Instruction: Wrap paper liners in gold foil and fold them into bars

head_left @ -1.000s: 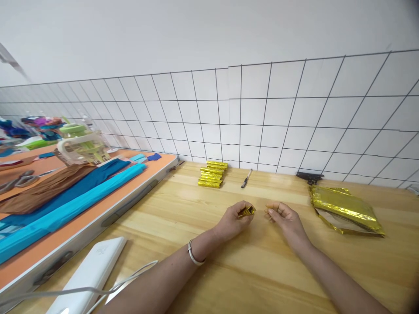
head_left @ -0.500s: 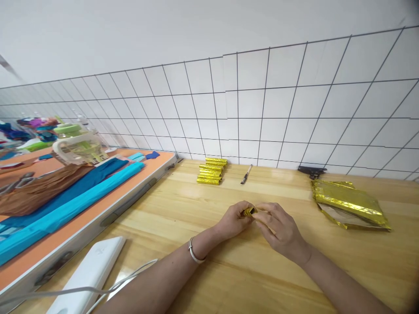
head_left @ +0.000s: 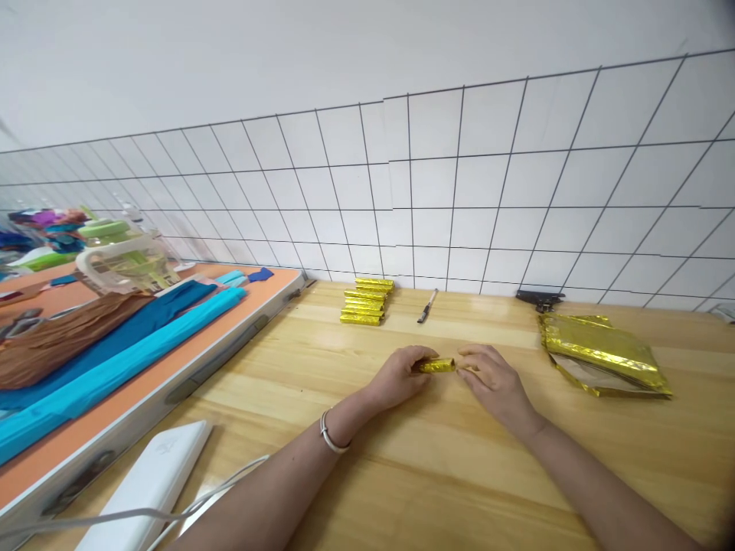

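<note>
A short gold foil roll lies level, its left end inside the closed fingers of my left hand. At the roll's open right end is my right hand, thumb and fingers drawn together; whether they pinch anything is too small to tell. Beyond my hands, several similar gold rolls lie side by side near the wall. A pen rests to their right. On the right side of the table sits a stack of gold foil sheets.
A black clip-like object lies by the tiled wall. On the left, an orange-topped surface bears blue and brown crepe paper and a clear jug. A white device with cables is at the lower left.
The roll has turned from end-on to lengthwise and shows more of its side. My right fingers have drawn back slightly from my left hand. The camera view has shifted a little.
</note>
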`<state>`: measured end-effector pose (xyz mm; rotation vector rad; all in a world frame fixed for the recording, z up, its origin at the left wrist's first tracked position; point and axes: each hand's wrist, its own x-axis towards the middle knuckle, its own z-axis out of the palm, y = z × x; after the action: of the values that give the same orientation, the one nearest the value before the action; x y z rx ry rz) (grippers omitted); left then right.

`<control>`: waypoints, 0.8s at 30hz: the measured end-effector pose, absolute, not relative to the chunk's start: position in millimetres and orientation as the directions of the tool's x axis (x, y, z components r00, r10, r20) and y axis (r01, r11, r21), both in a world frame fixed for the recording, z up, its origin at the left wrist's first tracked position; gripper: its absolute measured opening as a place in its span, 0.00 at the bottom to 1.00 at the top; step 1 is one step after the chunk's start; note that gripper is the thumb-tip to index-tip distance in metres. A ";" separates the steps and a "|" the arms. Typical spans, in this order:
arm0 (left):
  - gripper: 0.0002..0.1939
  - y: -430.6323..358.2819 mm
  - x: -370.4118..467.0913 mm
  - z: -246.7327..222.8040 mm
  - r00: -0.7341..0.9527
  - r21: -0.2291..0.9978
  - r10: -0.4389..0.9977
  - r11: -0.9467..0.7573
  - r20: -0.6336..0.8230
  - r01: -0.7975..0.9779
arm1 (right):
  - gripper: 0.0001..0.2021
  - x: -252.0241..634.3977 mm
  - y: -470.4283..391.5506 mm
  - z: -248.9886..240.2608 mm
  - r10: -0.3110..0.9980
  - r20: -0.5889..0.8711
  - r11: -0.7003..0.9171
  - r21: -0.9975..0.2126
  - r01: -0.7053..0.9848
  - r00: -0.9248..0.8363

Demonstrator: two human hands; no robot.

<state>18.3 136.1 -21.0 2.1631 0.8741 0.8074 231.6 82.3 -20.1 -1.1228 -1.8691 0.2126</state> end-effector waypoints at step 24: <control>0.25 183.6 -21.0 -35.0 0.496 0.608 0.818 -0.558 0.290 0.565 | 0.18 257.3 105.4 -46.9 0.882 0.452 0.365 -0.474 0.802 -0.134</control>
<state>-21.0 183.6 -35.0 2.3071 1.1425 0.7838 257.3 105.4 -46.9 -1.4558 -1.9494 0.1508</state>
